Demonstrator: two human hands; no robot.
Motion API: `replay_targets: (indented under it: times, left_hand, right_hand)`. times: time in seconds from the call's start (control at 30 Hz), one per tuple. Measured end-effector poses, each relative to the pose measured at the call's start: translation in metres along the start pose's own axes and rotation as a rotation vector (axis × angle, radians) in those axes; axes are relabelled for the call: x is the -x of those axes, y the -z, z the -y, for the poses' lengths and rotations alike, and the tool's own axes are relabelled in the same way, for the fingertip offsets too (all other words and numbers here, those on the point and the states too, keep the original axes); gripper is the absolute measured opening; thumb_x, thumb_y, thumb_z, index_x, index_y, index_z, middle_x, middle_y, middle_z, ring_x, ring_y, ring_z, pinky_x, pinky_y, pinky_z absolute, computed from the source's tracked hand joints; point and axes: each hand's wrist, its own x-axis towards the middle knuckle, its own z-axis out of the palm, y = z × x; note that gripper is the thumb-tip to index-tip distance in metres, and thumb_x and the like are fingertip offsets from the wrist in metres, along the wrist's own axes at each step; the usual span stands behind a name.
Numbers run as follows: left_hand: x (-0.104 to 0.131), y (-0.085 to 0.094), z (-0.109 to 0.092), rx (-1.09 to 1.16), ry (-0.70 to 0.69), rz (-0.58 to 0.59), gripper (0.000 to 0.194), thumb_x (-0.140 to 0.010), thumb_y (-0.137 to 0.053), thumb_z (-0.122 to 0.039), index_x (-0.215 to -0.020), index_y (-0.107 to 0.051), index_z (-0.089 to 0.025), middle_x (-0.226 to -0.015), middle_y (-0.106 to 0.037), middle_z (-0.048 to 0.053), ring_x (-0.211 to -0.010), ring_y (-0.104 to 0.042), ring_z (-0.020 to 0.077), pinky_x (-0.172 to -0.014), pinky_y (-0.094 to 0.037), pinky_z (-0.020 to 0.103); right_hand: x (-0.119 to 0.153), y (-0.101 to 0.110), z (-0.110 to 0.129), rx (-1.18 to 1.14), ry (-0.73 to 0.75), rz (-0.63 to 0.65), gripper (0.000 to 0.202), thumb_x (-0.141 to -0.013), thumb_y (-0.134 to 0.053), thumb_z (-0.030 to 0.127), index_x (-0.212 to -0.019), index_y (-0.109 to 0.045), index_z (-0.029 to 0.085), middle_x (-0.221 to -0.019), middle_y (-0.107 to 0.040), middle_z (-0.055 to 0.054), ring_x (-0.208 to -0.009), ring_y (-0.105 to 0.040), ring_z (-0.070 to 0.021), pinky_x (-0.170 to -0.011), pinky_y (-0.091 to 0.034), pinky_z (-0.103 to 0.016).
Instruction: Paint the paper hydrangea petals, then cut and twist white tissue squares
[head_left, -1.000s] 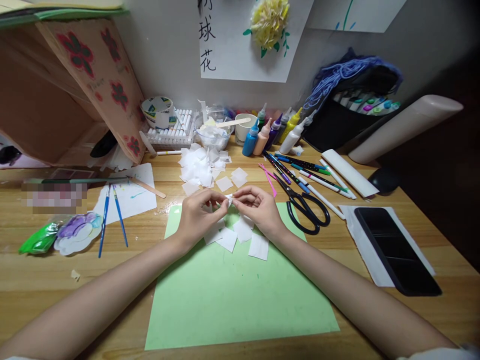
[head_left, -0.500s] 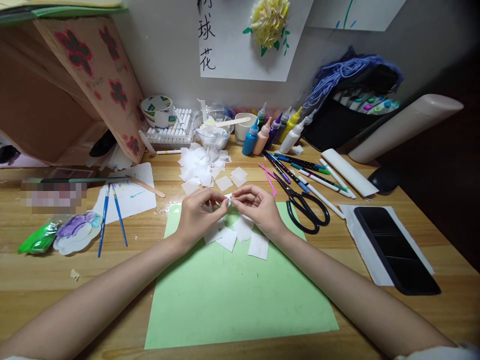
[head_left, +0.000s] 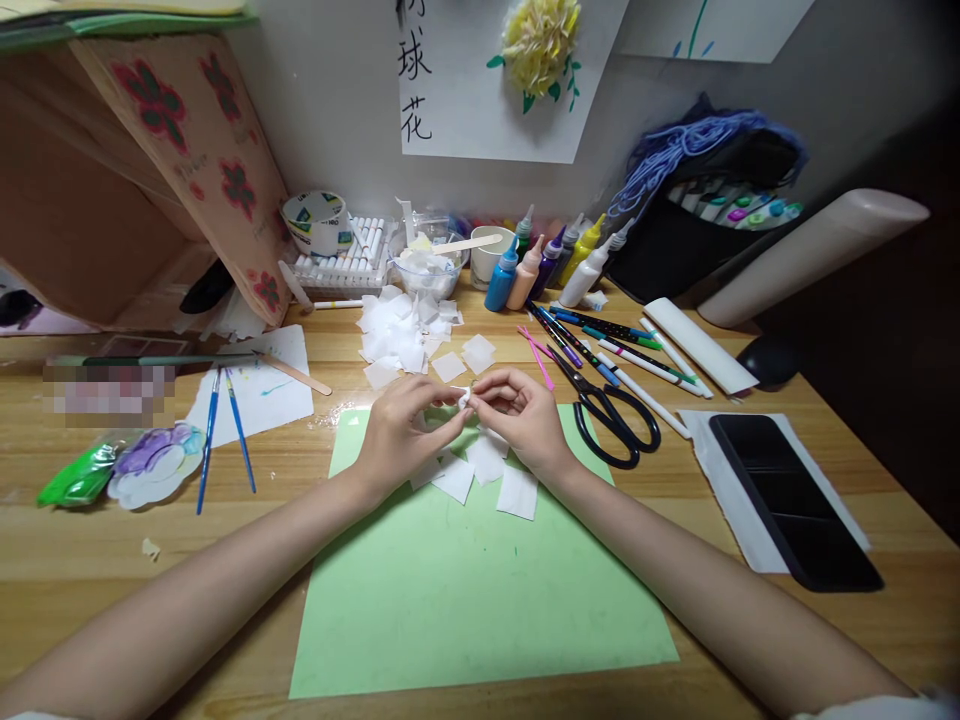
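Between my two hands is a small crumpled piece of white paper, pinched by the fingertips of both. My left hand grips it from the left, and my right hand holds its other side. Both hands are over the far edge of a green sheet. Several white paper squares lie on that sheet just below the hands, some partly covered by them. Beyond the hands, a heap of white paper squares rests on the wooden table, with a few loose squares beside it.
Black-handled scissors lie right of the hands, near scattered pens. Paint bottles and a bowl of scraps stand behind. Blue brushes are at the left; a black case lies at the right.
The white piece between my fingertips looks more crumpled and rounded than before. My fingers have shifted slightly around it, a little to the right.
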Motion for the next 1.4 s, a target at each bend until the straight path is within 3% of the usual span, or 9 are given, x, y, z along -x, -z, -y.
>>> replay_targets:
  times: [0.27, 0.43, 1.13, 1.4]
  left_hand:
    - [0.0037, -0.0010, 0.0013, -0.091, -0.060, -0.049, 0.006, -0.076, -0.062, -0.020, -0.081, -0.067, -0.019, -0.071, -0.064, 0.002, -0.067, -0.056, 0.0141, -0.060, -0.043, 0.028]
    - [0.0033, -0.0001, -0.0006, -0.106, -0.032, -0.064, 0.003, -0.075, -0.062, -0.018, -0.073, -0.063, -0.020, -0.068, -0.063, 0.001, -0.065, -0.055, 0.0134, -0.058, -0.042, 0.026]
    - [0.0013, -0.0005, -0.0020, -0.103, 0.037, -0.010, 0.004, -0.073, -0.061, -0.016, -0.072, -0.059, -0.019, -0.068, -0.061, 0.000, -0.064, -0.051, 0.0128, -0.058, -0.039, 0.026]
    - [0.0001, 0.0000, -0.0016, -0.079, 0.070, 0.000, 0.003, -0.074, -0.061, -0.017, -0.073, -0.059, -0.019, -0.069, -0.061, 0.000, -0.064, -0.050, 0.0125, -0.059, -0.039, 0.026]
  right_hand:
    - [0.0078, -0.0019, 0.0042, 0.166, 0.131, -0.037, 0.010, -0.072, -0.067, 0.023, -0.074, -0.057, 0.019, -0.072, -0.062, -0.001, -0.067, -0.060, -0.0133, -0.064, -0.050, -0.027]
    - [0.0078, -0.0038, 0.0065, 0.182, 0.120, -0.046, 0.011, -0.071, -0.066, 0.023, -0.073, -0.056, 0.019, -0.072, -0.061, -0.001, -0.067, -0.059, -0.0135, -0.061, -0.049, -0.027]
    - [0.0085, -0.0039, 0.0056, 0.303, 0.181, -0.058, 0.006, -0.074, -0.062, 0.020, -0.076, -0.056, 0.020, -0.074, -0.059, -0.001, -0.072, -0.056, -0.0150, -0.069, -0.046, -0.029]
    - [0.0077, -0.0034, 0.0068, 0.261, 0.141, -0.066, 0.008, -0.074, -0.062, 0.019, -0.076, -0.055, 0.020, -0.074, -0.059, 0.000, -0.071, -0.055, -0.0139, -0.067, -0.045, -0.028]
